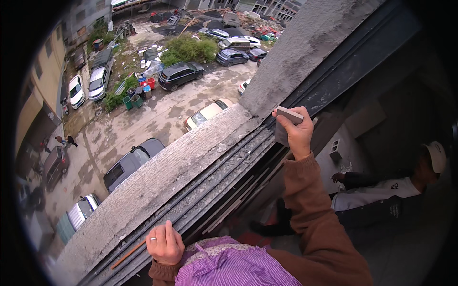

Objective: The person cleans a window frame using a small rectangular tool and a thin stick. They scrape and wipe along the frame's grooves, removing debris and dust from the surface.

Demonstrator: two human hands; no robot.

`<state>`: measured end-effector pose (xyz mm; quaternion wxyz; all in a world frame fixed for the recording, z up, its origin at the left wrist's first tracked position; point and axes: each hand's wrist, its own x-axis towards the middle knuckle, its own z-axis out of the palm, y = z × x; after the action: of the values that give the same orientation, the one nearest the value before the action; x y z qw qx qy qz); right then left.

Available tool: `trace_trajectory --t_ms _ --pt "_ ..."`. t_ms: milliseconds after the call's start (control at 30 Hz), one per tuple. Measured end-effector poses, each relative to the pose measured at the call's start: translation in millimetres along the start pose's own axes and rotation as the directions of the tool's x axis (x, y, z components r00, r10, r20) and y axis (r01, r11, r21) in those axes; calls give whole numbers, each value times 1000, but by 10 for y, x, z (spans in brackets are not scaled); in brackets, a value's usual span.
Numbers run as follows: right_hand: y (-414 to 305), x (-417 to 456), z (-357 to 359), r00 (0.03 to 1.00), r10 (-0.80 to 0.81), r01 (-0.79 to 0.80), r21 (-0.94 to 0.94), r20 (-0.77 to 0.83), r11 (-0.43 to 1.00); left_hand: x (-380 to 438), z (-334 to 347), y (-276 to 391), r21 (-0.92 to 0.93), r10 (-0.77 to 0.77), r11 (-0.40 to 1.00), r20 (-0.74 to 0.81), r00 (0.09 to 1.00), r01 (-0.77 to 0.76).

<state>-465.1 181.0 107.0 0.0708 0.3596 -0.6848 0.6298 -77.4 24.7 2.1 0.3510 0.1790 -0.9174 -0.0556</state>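
My right hand (298, 132) grips a flat grey block (290, 115) with a straight edge, close to the corner where the dark metal window frame (332, 71) meets the sill. Its lower part hangs against the frame. Near the bottom, my left hand (165, 243) is closed over the window track (193, 203), a ring on one finger. From under that hand a thin orange-brown stick (128, 254) sticks out along the track. Grit and pale crumbs lie in the track's grooves. What the left palm holds is partly hidden.
Outside the rough concrete sill (171, 161) is a drop to a yard with parked cars (181, 74), bins and rubble. A rough concrete wall (297, 50) rises beyond the corner. Indoors at right, a person in a cap (379, 193) is close by; a hollow block (335, 149) lies on the floor.
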Motion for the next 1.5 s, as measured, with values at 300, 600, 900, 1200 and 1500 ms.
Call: trace_trajectory --t_ms 300,600,900,1200,1500 --pt "-165 -27 -27 997 -24 34 158 -68 987 5 3 8 10 9 1000 11 1000 -9" --pt "-633 -156 157 967 -195 157 220 165 963 -37 21 -13 37 2 999 21 1000 -3" --pt "-237 -171 296 865 -19 42 -36 501 998 -29 20 -6 34 16 999 20 1000 -17" --pt "-768 -146 294 826 -241 -32 471 509 882 -38 11 -16 41 7 999 10 1000 -7" --pt "-687 -113 577 798 -101 -174 386 595 906 -20 7 -17 20 15 1000 -6 1000 -15"
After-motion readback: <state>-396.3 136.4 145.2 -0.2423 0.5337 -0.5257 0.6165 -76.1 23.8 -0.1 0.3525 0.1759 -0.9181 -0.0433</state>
